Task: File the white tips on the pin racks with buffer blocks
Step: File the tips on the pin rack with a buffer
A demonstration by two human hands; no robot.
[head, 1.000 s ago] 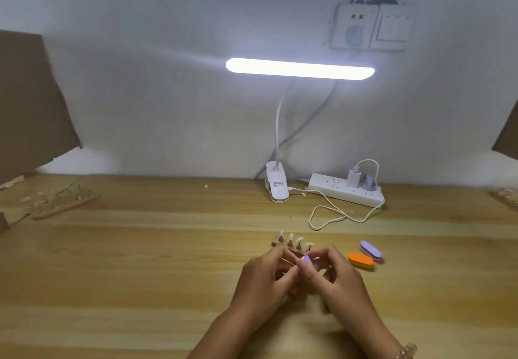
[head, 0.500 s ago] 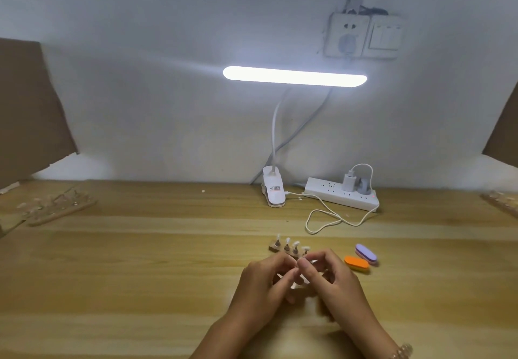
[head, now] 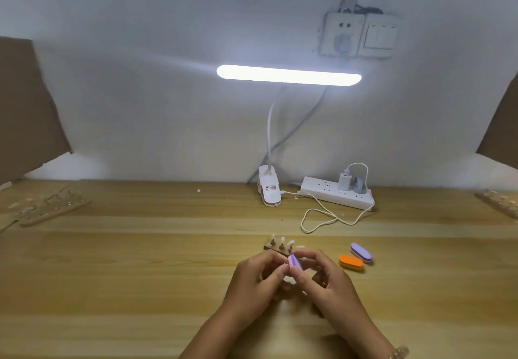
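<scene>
Rack (head: 276,247) with its white tips (head: 282,240) stands on the counter (head: 140,274), near and just right of the middle. Its right end is hidden behind the hands. It has not shifted since half a second ago. What has changed lies between the fingertips: then they met with almost nothing showing, and now a striped block (head: 293,262), pink and purple, shows plainly there, tilted, just this side of the rack.

The left hand (head: 260,277) comes in from the near edge with its fingers curled. Its thumb and forefinger close against the left edge of the striped block, though I cannot tell whether they pinch the block, the rack or a tip. The right hand (head: 326,280) pinches the striped block, with the forefinger arched over the top and the thumb beneath. Its other fingers are loosely bent, and a bracelet (head: 399,353) is on the wrist.

At far left another rack (head: 47,207) lies by a sheet of cardboard (head: 28,100). At the far middle a lamp (head: 288,75) glows above its clip (head: 269,190), and a power strip (head: 336,193) lies to the right with a white cable (head: 328,215) looped in front of it. An orange block (head: 351,262) and a purple block (head: 361,252) lie just right of the hands, where they were before. A further rack (head: 501,204) sits at far right.
</scene>
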